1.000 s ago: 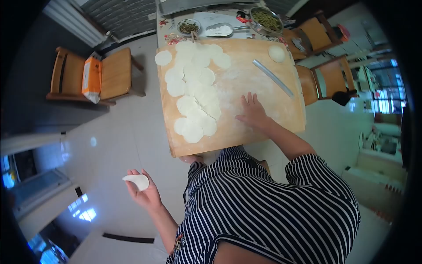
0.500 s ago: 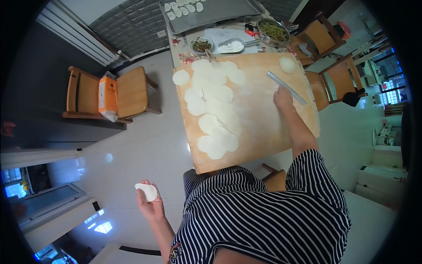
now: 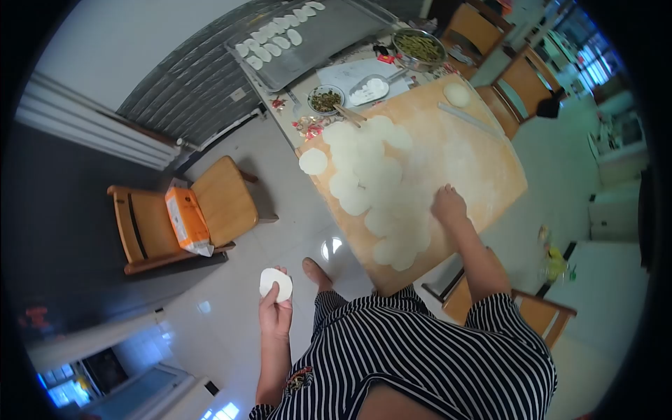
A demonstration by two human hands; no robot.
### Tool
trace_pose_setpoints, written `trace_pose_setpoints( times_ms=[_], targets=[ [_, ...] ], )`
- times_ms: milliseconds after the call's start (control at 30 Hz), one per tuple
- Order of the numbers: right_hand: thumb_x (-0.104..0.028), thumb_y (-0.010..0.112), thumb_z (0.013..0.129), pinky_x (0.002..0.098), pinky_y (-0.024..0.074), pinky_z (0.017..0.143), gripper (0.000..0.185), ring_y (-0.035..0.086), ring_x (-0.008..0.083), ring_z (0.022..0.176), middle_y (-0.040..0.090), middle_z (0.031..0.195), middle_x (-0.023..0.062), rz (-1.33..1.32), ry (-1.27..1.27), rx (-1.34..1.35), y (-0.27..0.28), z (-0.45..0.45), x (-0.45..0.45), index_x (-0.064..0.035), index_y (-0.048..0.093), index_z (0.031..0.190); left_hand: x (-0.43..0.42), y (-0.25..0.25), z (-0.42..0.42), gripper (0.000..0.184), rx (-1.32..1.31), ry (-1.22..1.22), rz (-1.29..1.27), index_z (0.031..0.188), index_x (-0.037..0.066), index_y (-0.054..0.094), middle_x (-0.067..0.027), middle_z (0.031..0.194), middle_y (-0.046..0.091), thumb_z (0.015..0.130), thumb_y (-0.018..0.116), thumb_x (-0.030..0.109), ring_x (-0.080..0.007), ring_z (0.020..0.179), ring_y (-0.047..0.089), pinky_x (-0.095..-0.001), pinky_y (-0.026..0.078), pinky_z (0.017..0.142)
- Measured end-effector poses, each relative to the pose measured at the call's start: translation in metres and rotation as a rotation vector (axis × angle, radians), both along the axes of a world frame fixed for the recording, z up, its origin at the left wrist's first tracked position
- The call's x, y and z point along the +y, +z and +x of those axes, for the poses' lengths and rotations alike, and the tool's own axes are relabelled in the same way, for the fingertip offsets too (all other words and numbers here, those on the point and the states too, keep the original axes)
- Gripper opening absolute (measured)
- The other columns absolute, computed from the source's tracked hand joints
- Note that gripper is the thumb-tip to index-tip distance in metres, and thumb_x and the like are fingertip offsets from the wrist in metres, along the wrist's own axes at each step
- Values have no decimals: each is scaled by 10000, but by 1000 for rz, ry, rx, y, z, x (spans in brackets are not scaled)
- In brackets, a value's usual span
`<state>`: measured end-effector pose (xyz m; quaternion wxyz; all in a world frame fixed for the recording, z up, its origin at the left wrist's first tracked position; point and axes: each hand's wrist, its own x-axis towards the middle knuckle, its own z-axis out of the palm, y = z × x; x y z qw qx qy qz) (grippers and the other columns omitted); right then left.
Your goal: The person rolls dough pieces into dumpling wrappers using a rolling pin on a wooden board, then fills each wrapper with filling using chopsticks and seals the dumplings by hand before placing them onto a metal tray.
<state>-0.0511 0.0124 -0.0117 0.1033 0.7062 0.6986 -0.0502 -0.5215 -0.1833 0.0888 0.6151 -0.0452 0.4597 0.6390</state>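
My left hand (image 3: 277, 316) is raised to the left of my body, over the floor. It holds a round white dough wrapper (image 3: 269, 280), with the thumb lying across its face. Over the wooden board (image 3: 483, 171), my right hand (image 3: 449, 204) rests low with its fingers loosely extended and nothing seen in them. Just left of that hand spread several overlapping dough wrappers (image 3: 374, 171). One separate wrapper (image 3: 313, 162) lies at the board's left edge. A grey rolling pin (image 3: 470, 120) and a round piece of dough (image 3: 457, 94) lie toward the far right corner.
Beyond the board are a bowl of filling (image 3: 326, 99) with chopsticks, a scoop of flour (image 3: 369, 91) and a metal bowl of green vegetables (image 3: 418, 47). A metal tray (image 3: 315, 45) carries several white pieces. Chairs stand left (image 3: 224, 199) and right (image 3: 525, 87).
My right hand has let go of the rolling pin and moved back toward the wrappers. My left hand now shows the wrapper flat under the thumb. The view has turned.
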Motion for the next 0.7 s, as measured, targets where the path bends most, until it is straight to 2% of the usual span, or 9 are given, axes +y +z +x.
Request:
trace_pose_setpoints(
  times_ms=[67,200,267,300,367,400,467,500,700],
  targets=[
    [-153,522,875,452,481,1041,353,536,370,1276,573,1329,259,-239,-221,78,37,-21,2,63,624,1135,9,-3,-29,478,-4,-55,17,1426,-45,407,-170,1402,533,976,566,-14,-295,1340,512,-408,473,1119],
    [-170,490,885,433,440,1081,429,513,372,1302,518,1398,276,-232,-302,101,45,-40,-17,45,551,1251,28,-2,-77,485,-21,-106,43,1433,-52,398,-176,1428,512,973,552,-39,-289,1375,475,-387,446,1145],
    [-197,494,914,441,413,1124,492,450,385,1372,461,1469,234,-197,-368,149,35,-43,-25,36,501,1347,37,0,-97,497,-23,-131,82,1436,-55,395,-175,1437,504,966,555,-50,-278,1372,476,-377,437,1152],
    [-197,494,914,441,413,1124,492,450,385,1372,461,1469,234,-205,-397,150,29,-45,-31,36,501,1347,41,1,-106,497,-24,-160,72,1436,-55,395,-175,1437,504,966,555,-50,-278,1372,476,-377,437,1152],
    [-196,481,920,413,342,1188,613,333,361,1466,338,1578,213,-150,-388,126,18,-48,-39,15,369,1484,54,3,-120,476,49,-175,168,1424,-59,414,-171,1426,517,970,556,-36,-272,1371,477,-371,438,1153],
    [-196,481,920,413,342,1188,613,333,361,1466,338,1578,213,-151,-411,124,18,-50,-40,15,369,1484,62,3,-126,472,62,-199,179,1424,-62,410,-164,1433,514,981,563,-9,-271,1371,477,-369,436,1157],
    [-181,469,920,394,268,1232,674,235,340,1516,226,1643,182,-197,-487,154,18,-56,-36,-10,288,1547,80,7,-137,479,-2,-191,165,1429,-59,404,-163,1438,510,984,570,0,-271,1370,478,-370,437,1157],
    [-181,469,920,394,268,1232,674,235,340,1516,226,1643,182,-203,-499,154,16,-55,-34,-10,288,1547,90,9,-140,486,-59,-165,153,1434,-56,399,-163,1443,505,986,577,9,-271,1369,478,-370,438,1156],
    [-165,489,888,396,257,1237,687,239,349,1514,245,1638,187,-166,-533,193,17,-57,-30,-5,318,1533,154,6,-161,483,-19,-246,145,1442,-55,394,-158,1451,504,996,564,15,-252,1379,471,-373,445,1148]
  ],
)
